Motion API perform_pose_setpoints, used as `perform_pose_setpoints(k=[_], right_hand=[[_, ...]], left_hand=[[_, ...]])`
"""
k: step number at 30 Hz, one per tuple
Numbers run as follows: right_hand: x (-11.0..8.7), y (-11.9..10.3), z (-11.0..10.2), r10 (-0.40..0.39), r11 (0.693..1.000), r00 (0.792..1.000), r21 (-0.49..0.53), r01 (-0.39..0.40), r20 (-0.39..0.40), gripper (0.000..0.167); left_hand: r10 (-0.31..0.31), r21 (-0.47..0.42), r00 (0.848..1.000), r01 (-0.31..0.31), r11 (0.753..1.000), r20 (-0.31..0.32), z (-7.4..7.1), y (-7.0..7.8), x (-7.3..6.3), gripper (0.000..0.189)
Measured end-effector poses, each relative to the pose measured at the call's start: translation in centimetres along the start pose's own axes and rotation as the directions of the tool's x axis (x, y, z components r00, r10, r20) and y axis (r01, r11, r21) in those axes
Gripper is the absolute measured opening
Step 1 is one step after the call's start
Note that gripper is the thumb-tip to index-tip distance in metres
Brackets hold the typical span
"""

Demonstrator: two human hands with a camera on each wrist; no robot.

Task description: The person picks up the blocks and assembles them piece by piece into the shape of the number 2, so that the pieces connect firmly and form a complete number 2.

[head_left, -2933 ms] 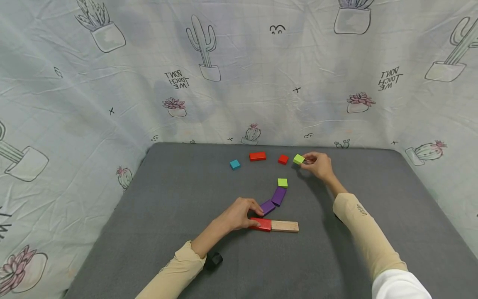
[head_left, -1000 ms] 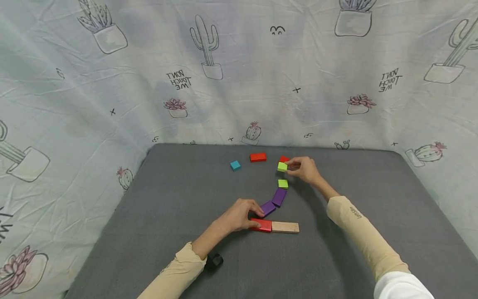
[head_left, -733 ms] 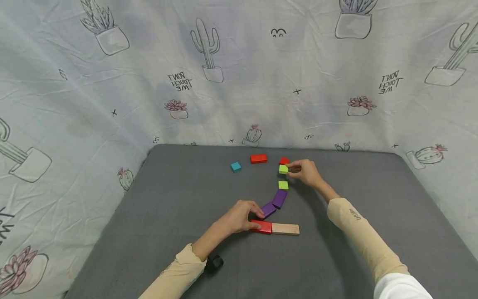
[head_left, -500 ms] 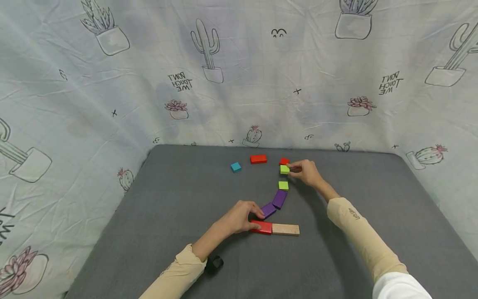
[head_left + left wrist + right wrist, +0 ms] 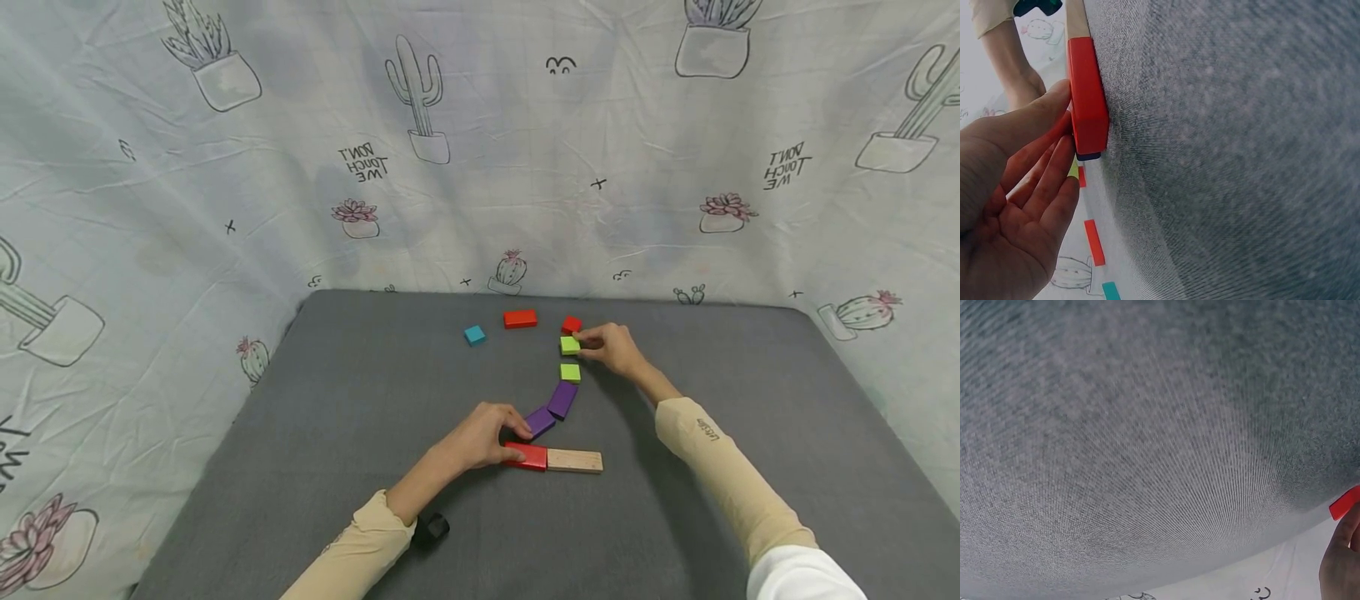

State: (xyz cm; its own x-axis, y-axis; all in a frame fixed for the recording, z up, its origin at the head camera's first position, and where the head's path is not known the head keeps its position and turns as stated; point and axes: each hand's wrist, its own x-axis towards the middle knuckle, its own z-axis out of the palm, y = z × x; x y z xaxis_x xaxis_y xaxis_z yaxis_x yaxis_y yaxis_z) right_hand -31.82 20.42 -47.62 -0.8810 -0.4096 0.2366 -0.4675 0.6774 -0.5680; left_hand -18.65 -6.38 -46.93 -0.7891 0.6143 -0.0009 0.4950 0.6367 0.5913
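Block of bright green (image 5: 570, 346), earlier to the right of the small red block (image 5: 572, 324), now just in front of it and closer to the second green block (image 5: 570, 373). Right hand (image 5: 615, 346): thumb and fingertips clamped on the held block's right side. Left hand (image 5: 482, 431): thumb and index apart, thumb touching the long red block (image 5: 531, 457). Held block: small, square-cornered, lined up with the second green block, gap between.

A grey surface (image 5: 360, 375) bears a blue block (image 5: 475, 335), far red blocks (image 5: 520, 319), a green block (image 5: 570, 373) against purple blocks (image 5: 562, 400), and a nearer red block (image 5: 532, 457) abutting a wooden block (image 5: 574, 461).
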Motion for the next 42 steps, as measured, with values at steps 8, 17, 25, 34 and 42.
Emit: perform_pose_setpoints(k=[8,17,25,34,42], right_hand=[[0.1,0.0,0.3,-0.010,1.000,1.000,0.005,0.010,0.022,0.031],[0.3,0.1,0.9,-0.052,0.999,0.998,0.004,0.052,0.030,0.031],[0.5,0.0,1.1,-0.062,0.998,0.996,-0.012,0.063,0.058,0.030],[0.3,0.2,1.4,-0.092,0.996,0.995,-0.006,0.093,0.048,0.032],[0.3,0.4,1.6,-0.108,0.994,0.993,0.009,0.108,0.048,0.033]], left_hand=[[-0.019,-0.002,1.000,0.019,1.000,0.013,0.0,0.1,0.0,0.025],[-0.023,-0.001,1.000,0.023,1.000,0.012,-0.1,0.1,0.0,0.024],[-0.017,0.001,1.000,0.017,1.000,0.009,-0.1,0.2,0.1,0.024],[-0.022,0.011,1.000,0.022,1.000,0.008,0.0,0.1,0.2,0.024],[-0.038,0.009,0.999,0.038,0.999,0.009,0.0,0.2,0.1,0.025]])
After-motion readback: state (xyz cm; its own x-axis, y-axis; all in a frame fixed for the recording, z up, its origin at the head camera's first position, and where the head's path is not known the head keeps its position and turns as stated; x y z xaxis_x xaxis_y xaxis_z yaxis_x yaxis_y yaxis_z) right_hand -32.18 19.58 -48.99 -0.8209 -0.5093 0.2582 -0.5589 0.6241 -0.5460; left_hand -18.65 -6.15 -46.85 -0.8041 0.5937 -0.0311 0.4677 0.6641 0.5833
